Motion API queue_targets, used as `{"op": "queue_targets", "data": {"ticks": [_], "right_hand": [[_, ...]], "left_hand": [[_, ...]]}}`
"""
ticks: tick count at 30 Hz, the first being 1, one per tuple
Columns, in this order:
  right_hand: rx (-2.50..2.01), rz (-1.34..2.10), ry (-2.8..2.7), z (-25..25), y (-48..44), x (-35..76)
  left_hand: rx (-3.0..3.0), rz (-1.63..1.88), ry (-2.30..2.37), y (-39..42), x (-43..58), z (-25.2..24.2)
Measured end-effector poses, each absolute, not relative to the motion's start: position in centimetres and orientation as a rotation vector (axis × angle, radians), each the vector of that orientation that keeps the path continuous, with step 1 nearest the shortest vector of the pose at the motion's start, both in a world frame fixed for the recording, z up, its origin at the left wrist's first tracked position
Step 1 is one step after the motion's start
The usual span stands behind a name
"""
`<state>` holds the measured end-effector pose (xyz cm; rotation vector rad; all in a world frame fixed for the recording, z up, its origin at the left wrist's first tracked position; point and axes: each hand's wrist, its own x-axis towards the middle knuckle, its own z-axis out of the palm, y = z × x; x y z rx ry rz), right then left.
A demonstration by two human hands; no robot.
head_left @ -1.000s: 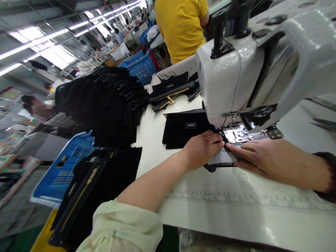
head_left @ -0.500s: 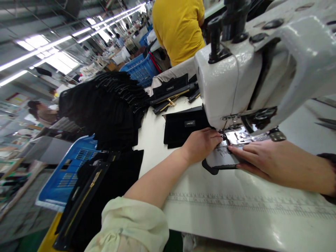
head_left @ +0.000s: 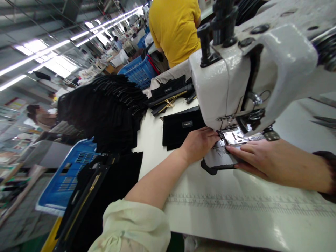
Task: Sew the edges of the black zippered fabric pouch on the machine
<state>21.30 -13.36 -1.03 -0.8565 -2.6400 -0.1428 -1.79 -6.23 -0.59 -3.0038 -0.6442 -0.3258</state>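
Your left hand's fingers (head_left: 210,137) and right hand's fingers (head_left: 236,149) stay pressed flat on the small pale piece (head_left: 219,158) under the sewing machine (head_left: 236,80) needle; it has barely shifted on the desk (head_left: 223,210), so stitching looks ongoing.

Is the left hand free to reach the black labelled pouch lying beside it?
Probably yes: the left hand rests right beside the black labelled pouch, with nothing between them.
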Motion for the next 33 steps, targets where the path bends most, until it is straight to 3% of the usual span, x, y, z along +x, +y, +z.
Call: {"op": "queue_targets", "data": {"ticks": [14, 21, 25, 30, 33], "right_hand": [[-0.891, -0.076, -2.661, -1.4, -13.3, 21.4], [-0.92, -0.005, -2.745, -1.5, -13.0, 21.7], [-0.894, -0.028, -2.736, -1.9, -12.7, 22.0], [-0.793, -0.017, -2.728, -2.1, -12.8, 22.3], [-0.727, -0.036, -2.708, -2.1, -12.9, 22.4]], "left_hand": [[-3.068, -0.312, -0.716, -6.3, -1.6, -0.6], [-3.022, -0.147, -1.19, -3.1, -4.0, 2.1], [-2.768, 0.171, -1.599, -2.9, -5.7, 5.0], [-2.756, 0.841, -1.723, -10.0, -6.5, 8.2], [-2.927, 0.909, -1.713, -13.9, -6.4, 8.5]]}}
